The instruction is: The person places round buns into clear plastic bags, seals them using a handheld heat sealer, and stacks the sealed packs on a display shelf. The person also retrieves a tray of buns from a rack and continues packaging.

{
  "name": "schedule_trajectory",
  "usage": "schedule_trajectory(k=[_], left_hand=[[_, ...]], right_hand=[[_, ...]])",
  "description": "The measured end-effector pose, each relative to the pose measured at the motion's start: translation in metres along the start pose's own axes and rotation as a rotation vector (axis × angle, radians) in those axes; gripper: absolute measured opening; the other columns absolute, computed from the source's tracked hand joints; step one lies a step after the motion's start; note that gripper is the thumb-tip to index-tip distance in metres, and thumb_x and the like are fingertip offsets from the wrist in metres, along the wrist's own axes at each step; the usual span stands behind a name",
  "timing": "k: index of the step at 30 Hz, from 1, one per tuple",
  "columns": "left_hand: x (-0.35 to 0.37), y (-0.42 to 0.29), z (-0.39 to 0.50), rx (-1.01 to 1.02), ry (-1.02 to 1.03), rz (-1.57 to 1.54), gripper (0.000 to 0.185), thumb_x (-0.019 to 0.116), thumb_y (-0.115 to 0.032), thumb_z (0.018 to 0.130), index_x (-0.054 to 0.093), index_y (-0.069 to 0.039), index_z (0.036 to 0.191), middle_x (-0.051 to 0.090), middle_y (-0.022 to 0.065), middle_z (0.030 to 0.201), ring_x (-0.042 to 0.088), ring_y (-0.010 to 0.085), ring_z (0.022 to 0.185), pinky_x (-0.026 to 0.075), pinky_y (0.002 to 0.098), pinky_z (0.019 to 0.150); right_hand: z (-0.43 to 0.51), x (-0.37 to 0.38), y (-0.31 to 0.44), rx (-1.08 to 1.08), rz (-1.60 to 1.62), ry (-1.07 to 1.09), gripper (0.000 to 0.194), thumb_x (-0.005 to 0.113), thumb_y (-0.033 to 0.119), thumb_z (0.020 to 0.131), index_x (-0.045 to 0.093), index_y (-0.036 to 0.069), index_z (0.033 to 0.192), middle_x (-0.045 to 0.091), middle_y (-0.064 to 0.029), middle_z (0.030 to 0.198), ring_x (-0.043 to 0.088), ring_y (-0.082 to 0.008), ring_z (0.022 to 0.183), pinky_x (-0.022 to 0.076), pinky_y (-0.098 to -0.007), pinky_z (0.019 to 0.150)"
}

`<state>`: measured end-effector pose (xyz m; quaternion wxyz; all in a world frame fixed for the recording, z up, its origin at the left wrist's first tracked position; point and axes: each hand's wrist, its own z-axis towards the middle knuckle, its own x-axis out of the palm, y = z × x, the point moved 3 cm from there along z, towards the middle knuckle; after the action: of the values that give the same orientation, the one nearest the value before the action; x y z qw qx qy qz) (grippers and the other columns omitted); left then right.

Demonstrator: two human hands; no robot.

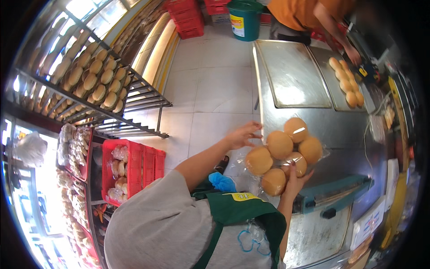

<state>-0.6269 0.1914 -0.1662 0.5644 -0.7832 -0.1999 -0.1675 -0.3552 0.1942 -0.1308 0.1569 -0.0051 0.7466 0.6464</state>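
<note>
Several round golden buns (279, 145) lie in a clear plastic bag (240, 161), held up in front of my green apron. My right hand (297, 178) grips the bag from below at its right side, with fingers against the lower buns. My left hand (247, 134) is beside the upper left of the bag, its fingers spread and apart; whether they touch the film cannot be told. Beneath the bag's right side is the edge of a steel table (349, 131). A teal-framed device, probably a bag sealer (336, 193), stands close to my right hand.
A baking tray (295, 80) lies on the table; another (339, 97) carries joined rolls (346, 82). A co-worker in an orange shirt (292, 13) reaches over the far end. Left are a bun-filled rack (134, 124) and red crates (134, 168). A green bucket (247, 20) stands beyond.
</note>
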Motion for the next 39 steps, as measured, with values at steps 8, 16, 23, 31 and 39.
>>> schedule_trajectory(k=[8, 16, 23, 31, 39], left_hand=[[0.018, -0.008, 0.026, -0.146, 0.502, 0.048, 0.094, 0.082, -0.025, 0.078, 0.026, -0.008, 0.152, 0.053, 0.0117, 0.136, 0.052, 0.0219, 0.123, 0.045, 0.0357, 0.103], [-0.113, -0.191, -0.006, 0.149, 0.4, -0.04, 0.098, 0.086, -0.028, 0.073, 0.029, -0.007, 0.15, 0.051, 0.0111, 0.136, 0.049, 0.0214, 0.126, 0.042, 0.0361, 0.105], [-0.245, -0.345, -0.011, 0.376, 0.232, -0.191, 0.104, 0.088, -0.033, 0.069, 0.029, -0.006, 0.151, 0.05, 0.0115, 0.138, 0.046, 0.0224, 0.129, 0.035, 0.038, 0.111], [-0.391, -0.41, 0.089, 0.247, -0.206, 0.049, 0.089, 0.078, -0.04, 0.083, 0.031, -0.003, 0.149, 0.05, 0.0153, 0.137, 0.052, 0.0241, 0.125, 0.043, 0.0378, 0.105], [-0.537, -0.54, 0.138, 0.47, -0.592, 0.405, 0.095, 0.082, -0.042, 0.077, 0.035, 0.002, 0.146, 0.05, 0.0165, 0.135, 0.056, 0.0243, 0.121, 0.046, 0.0384, 0.101]], right_hand=[[-0.031, 0.027, 0.026, 0.213, 0.426, 0.182, 0.078, 0.067, 0.027, 0.092, 0.025, 0.002, 0.152, 0.038, -0.0201, 0.147, 0.046, -0.0305, 0.13, 0.0424, -0.0414, 0.107], [-0.061, 0.194, 0.166, -0.151, -0.041, 0.156, 0.076, 0.066, 0.033, 0.094, 0.029, 0.0, 0.151, 0.042, -0.02, 0.145, 0.046, -0.0271, 0.128, 0.0396, -0.0394, 0.106], [0.036, 0.348, 0.243, -0.273, 0.385, 0.366, 0.077, 0.048, 0.06, 0.096, 0.035, 0.004, 0.148, 0.052, -0.0168, 0.135, 0.051, -0.0281, 0.124, 0.0429, -0.0402, 0.103], [0.109, 0.62, 0.163, 0.471, 0.504, 0.835, 0.076, 0.047, 0.06, 0.097, 0.035, 0.004, 0.148, 0.052, -0.0165, 0.135, 0.051, -0.0278, 0.124, 0.043, -0.04, 0.103], [0.183, 0.895, 0.249, 0.542, 0.344, 1.216, 0.076, 0.046, 0.06, 0.097, 0.035, 0.004, 0.148, 0.052, -0.0162, 0.135, 0.051, -0.0275, 0.124, 0.043, -0.0399, 0.104]])
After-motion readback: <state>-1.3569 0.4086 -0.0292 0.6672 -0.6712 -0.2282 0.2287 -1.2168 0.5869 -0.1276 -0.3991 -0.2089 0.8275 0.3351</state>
